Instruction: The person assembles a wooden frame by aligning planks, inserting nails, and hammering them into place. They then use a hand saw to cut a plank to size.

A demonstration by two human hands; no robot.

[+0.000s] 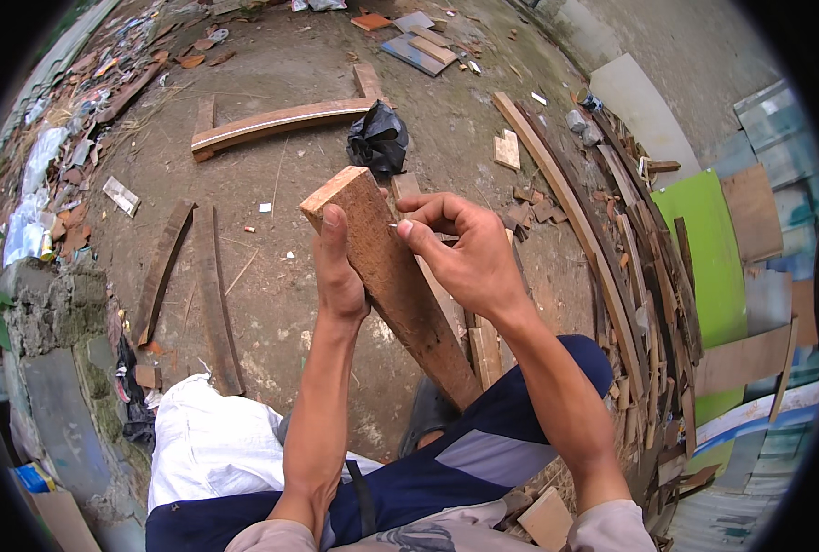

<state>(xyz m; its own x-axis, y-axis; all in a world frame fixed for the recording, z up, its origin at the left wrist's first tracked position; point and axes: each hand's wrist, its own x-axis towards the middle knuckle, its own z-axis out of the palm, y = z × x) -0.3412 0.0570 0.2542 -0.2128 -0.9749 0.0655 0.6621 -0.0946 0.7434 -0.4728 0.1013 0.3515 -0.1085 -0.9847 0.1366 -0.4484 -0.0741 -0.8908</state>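
A long brown wooden beam (393, 267) slants up in front of me, its pale sawn end at the top and its lower part over my leg. My left hand (339, 276) grips its upper part from the left side, thumb up near the sawn end; the other fingers are hidden behind the wood. Against the beam's right edge, thumb and forefinger of my right hand (465, 248) pinch a small thin light piece (393, 225), too small to make out clearly.
A wooden frame piece (281, 121) and a black plastic bag (378, 138) lie ahead on the dirt. Two short boards (216, 304) rest at left, by a block wall (60, 322). Several long timbers (575, 221) line the right, beside a green panel (704, 267). White cloth (209, 442) lies near my legs.
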